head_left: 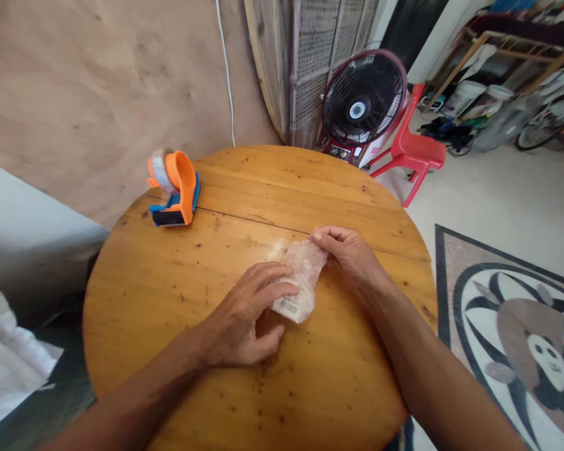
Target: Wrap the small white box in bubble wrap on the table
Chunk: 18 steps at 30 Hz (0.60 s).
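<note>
1. See the wrap (306, 260) over the middle of the round table (244, 413), between the left hand (249, 313) and the right hand (352, 254). Looks thin, bumpy and see-through. Cannot tell if lying flat on the wood or lifted a little.
2. Inside, at the near end, see a white box (289, 307) with small faint lines on one side. Seems like a box; cannot tell for sure.
3. Note the left hand half wide, with fingertips resting on the left side of the wrap and the thumb well away from it.
4. Note the right hand pinched narrow, holding the far end of the wrap between thumb and finger.
5. Step in hand, at a guess: working the wrap around the box. Could be putting on or taking off; cannot tell which.
6. For the next move: hold the box steady with the left hand, bring that thumb in, and turn the loose end gently with the right. Pull softly, or risk a tear.
7. See the tape holder (186, 188), orange and blue, standing at the far left of the table, touched by no hand.
</note>
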Available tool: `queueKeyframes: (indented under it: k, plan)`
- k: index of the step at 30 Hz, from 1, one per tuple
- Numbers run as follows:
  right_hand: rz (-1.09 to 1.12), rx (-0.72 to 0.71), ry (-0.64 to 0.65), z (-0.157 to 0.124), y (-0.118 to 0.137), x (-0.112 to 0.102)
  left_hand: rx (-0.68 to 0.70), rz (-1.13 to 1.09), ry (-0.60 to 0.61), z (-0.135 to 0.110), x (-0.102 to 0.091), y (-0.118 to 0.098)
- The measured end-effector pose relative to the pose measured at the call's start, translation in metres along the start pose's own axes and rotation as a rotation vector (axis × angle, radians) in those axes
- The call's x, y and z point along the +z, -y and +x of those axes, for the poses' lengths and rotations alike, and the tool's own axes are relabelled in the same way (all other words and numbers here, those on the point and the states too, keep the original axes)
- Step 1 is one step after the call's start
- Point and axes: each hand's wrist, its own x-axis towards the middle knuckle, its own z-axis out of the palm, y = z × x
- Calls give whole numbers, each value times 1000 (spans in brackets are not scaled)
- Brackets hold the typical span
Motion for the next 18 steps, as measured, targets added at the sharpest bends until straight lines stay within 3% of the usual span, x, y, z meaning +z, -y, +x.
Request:
queueKeyframes:
  k: [7, 14, 18]
  plan:
    - [109, 43, 18, 0, 2, -5, -52, -243, -58, -1, -7, -10]
    - [183, 26, 28, -1, 2, -8, 4, -216, -30, 0, -6, -15]
    - [203, 9, 74, 0, 2, -9, -43, -216, -133, -1, -3, -14]
